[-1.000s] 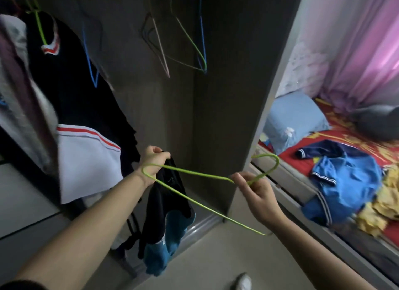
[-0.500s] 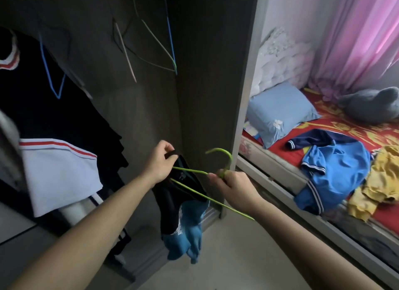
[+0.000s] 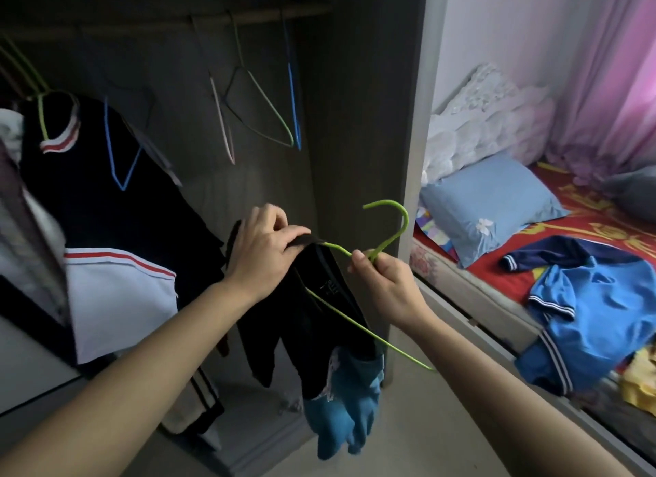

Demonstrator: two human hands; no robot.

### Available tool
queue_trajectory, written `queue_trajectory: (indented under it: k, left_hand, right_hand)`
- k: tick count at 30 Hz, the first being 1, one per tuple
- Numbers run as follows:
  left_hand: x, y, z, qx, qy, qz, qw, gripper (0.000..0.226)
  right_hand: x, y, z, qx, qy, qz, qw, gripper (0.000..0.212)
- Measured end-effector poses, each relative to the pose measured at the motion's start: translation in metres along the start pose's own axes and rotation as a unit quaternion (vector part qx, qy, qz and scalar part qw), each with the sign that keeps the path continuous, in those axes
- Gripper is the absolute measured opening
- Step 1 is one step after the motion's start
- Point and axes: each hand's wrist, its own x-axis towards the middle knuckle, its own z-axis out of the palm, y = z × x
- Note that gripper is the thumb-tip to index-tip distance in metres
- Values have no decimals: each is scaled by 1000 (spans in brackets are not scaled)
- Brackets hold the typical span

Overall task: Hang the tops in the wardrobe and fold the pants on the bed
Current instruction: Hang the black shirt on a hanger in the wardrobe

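Left hand (image 3: pixel 262 249) pinches black top's (image 3: pixel 319 320) collar | right hand (image 3: pixel 387 281), at its 3 o'clock, grips green hanger (image 3: pixel 388 240) neck | open wardrobe (image 3: pixel 355 121) behind

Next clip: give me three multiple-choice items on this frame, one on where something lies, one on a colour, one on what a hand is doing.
1. Where does the blue pillow lie?
A. on the wardrobe floor
B. on the bed
C. over the hanging rail

2. What colour is the hanger in the right hand?
A. green
B. blue
C. pink

3. What is the left hand doing?
A. hanging idle
B. resting on the bed
C. gripping the dark top

Answers: B, the pillow lies on the bed near the wall; A, the wire pinched below its hook is green; C, its fingers curl round the top's upper edge.
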Motion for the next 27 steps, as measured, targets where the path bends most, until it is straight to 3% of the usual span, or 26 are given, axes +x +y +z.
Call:
queue_trajectory:
  k: [4, 8, 11, 13, 16, 17, 19, 21, 24, 27]
  left_hand:
    - [16, 2, 3, 15, -4, 50, 999, 28]
    - [28, 17, 5, 2, -13, 21, 1000, 33]
    - [31, 18, 7, 27, 5, 19, 999, 31]
    - [31, 18, 8, 49, 19, 12, 999, 28]
    - [32, 14, 6, 48, 34, -35, 998, 36]
    - [33, 12, 5, 43, 42, -53, 997, 39]
    - [33, 8, 4, 26, 61, -84, 994, 42]
    - [33, 5, 5, 11, 71, -105, 992, 45]
    - [31, 2, 5, -2, 74, -131, 989, 46]
    - [26, -4, 5, -24, 61, -154, 986, 43]
  right_hand:
    - [9, -15, -11, 11, 28, -46, 998, 33]
    - [15, -11, -9, -42, 55, -42, 997, 31]
    - [18, -5, -5, -85, 61, -68, 992, 18]
    - [13, 4, -3, -170, 134, -112, 970, 32]
    - [0, 16, -3, -290, 248, -224, 897, 47]
    - [-5, 22, -2, -304, 234, -262, 886, 46]
    - [-14, 33, 1, -303, 130, -280, 902, 42]
    - [-18, 46, 7, -349, 32, -218, 911, 48]
    - [-16, 68, 10, -442, -60, -93, 890, 58]
    - [-19, 77, 3, -478, -133, -73, 865, 51]
